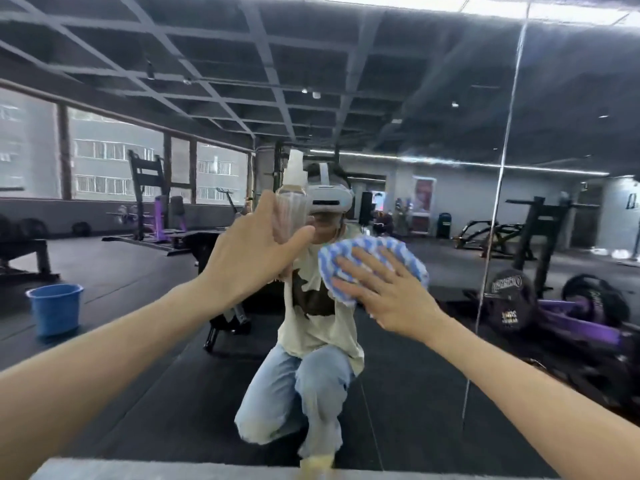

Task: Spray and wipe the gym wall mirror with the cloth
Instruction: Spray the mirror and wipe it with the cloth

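Blue-and-white wavy-striped cloth, bunched into a pad and pressed against the gym wall mirror, just right of centre in the view. Held there by the right hand, fingers straight and spread flat over the fabric. Soft and thick by the look of it, bulging out past the fingertips on the upper and right sides.

Reads as the wiping step, with the spray kept ready. Just beside the cloth, to the left and a little higher: a clear plastic spray bottle, upright, pale nozzle on top, gripped by the left hand with fingers and thumb curled round its body. Cannot tell which way the nozzle faces, nor whether the bottle touches the glass.

Next, probably: sweep the pad across in overlapping strokes under even, flat pressure, keeping the bottle out of the path, then spray afresh before a dry patch.

Mirror itself: large, glossy, faintly hazy, no droplets or streaks to be made out. Vertical panel seam off to the right. In the reflection, a blue bucket on the dark floor at far left, black weight plates at right. Pale ledge along the bottom edge.
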{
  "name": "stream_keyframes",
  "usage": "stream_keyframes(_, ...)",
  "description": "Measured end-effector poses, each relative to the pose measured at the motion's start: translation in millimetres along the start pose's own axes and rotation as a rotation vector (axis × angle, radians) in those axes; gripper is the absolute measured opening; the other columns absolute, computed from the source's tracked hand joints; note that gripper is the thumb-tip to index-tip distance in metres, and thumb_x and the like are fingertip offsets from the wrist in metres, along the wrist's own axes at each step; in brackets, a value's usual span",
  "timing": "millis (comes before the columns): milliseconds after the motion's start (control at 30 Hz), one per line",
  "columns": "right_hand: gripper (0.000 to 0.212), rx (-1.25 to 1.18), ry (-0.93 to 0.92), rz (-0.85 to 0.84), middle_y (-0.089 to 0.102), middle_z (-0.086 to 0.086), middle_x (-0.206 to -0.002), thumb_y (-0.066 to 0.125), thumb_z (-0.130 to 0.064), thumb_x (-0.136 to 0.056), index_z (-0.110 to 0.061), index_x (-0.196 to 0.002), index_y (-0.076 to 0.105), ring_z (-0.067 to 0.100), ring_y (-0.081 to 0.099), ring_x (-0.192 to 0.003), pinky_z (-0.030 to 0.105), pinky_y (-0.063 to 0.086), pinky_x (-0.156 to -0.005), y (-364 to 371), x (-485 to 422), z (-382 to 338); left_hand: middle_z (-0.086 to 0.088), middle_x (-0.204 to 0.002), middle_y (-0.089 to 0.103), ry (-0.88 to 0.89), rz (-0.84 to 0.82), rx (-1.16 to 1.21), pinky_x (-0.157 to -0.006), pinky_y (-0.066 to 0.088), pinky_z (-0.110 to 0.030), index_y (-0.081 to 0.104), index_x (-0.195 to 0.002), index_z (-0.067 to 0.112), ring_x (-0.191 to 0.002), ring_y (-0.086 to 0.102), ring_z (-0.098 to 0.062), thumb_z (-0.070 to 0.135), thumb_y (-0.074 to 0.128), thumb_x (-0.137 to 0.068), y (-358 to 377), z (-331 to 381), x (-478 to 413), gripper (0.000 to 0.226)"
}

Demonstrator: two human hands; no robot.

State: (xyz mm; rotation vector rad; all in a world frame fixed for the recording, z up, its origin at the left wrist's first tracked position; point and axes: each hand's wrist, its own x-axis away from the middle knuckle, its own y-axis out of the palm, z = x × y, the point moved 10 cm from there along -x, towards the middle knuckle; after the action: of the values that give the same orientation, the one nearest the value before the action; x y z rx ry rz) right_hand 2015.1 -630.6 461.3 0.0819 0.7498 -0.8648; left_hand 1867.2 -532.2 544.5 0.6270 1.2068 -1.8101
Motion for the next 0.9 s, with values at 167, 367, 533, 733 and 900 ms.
stream_keyframes(167, 0.055, -0.003, 0.332, 0.139, 0.034, 0.005, -0.152, 0.055, -0.011, -0.085, -0.02, -0.138, 0.046, 0.019, 0.012, -0.149, 0.04, 0.0, -0.122, -21.1, 1.2, 86.1, 0.001, -0.074, 0.056, 0.086, 0.043, -0.021, -0.062, 0.042, -0.025, 0.041, -0.085, 0.018, -0.065, 0.05, -0.009, 0.047, 0.063, -0.087, 3.1, -7.9, 9.7, 0.037)
stream_keyframes(367, 0.064, -0.034, 0.442, 0.161, 0.007, -0.004, -0.163, 0.053, -0.009, -0.084, -0.022, -0.143, 0.035, 0.021, 0.003, -0.15, 0.044, 0.0, -0.121, -4.7, 61.9, 20.4, 0.0, -0.079, 0.052, -0.028, 0.139, 0.125, -0.058, 0.036, -0.009, 0.054, -0.085, 0.011, -0.066, 0.043, -0.007, 0.038, 0.067, -0.085, 15.5, -41.0, 22.4, 0.03)
stream_keyframes(533, 0.065, 0.016, 0.035, -0.059, -0.002, -0.001, -0.164, 0.045, -0.017, -0.077, -0.023, -0.141, 0.037, 0.024, 0.001, -0.151, 0.047, 0.003, -0.121, 29.9, 132.0, -80.3, 0.0, -0.076, 0.052, -0.025, 0.082, 0.105, -0.058, 0.035, -0.013, 0.047, -0.075, 0.018, -0.064, 0.043, -0.007, 0.037, 0.073, -0.081, 26.7, -60.6, 36.0, 0.033)
stream_keyframes(733, 0.065, -0.012, 0.209, 0.051, -0.003, -0.006, -0.164, 0.046, -0.006, -0.083, -0.022, -0.145, 0.033, 0.019, -0.001, -0.151, 0.043, -0.001, -0.122, -1.5, 59.0, 6.7, -0.007, -0.08, 0.057, -0.024, 0.113, 0.098, -0.06, 0.035, -0.011, 0.058, -0.09, 0.005, -0.062, 0.043, -0.003, 0.034, 0.073, -0.081, 28.4, -69.6, 46.7, 0.034)
stream_keyframes(900, 0.067, -0.065, 0.407, 0.137, 0.024, 0.003, -0.154, 0.047, 0.0, -0.083, -0.022, -0.145, 0.033, 0.021, 0.0, -0.151, 0.045, -0.002, -0.121, 15.2, 37.6, -55.0, -0.006, -0.075, 0.057, -0.082, 0.151, 0.12, -0.059, 0.035, -0.013, 0.057, -0.089, 0.002, -0.064, 0.045, -0.009, 0.031, 0.075, -0.081, 34.8, -87.4, 61.8, 0.035)
